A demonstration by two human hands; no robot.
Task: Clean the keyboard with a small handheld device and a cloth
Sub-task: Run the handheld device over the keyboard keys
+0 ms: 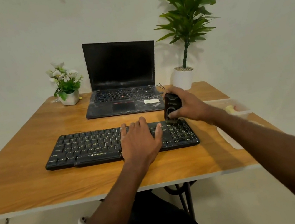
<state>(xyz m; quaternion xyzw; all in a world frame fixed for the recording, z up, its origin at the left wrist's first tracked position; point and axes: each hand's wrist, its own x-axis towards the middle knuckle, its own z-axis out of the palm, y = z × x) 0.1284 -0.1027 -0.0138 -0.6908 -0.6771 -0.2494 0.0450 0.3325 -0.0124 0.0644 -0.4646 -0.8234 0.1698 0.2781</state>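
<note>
A black keyboard (90,147) lies across the middle of the wooden table (38,185). My left hand (141,142) rests flat on its right-centre keys with the fingers spread. My right hand (186,105) grips a small black handheld device (172,105), held upright with its lower end touching the keys at the keyboard's far right corner. No cloth can be clearly made out; something pale lies on the table under my right forearm.
An open dusty black laptop (123,88) stands behind the keyboard. A small white flower pot (69,97) sits at the back left, a tall green plant in a white pot (183,78) at the back right. A clear plastic container (239,108) is at the right edge.
</note>
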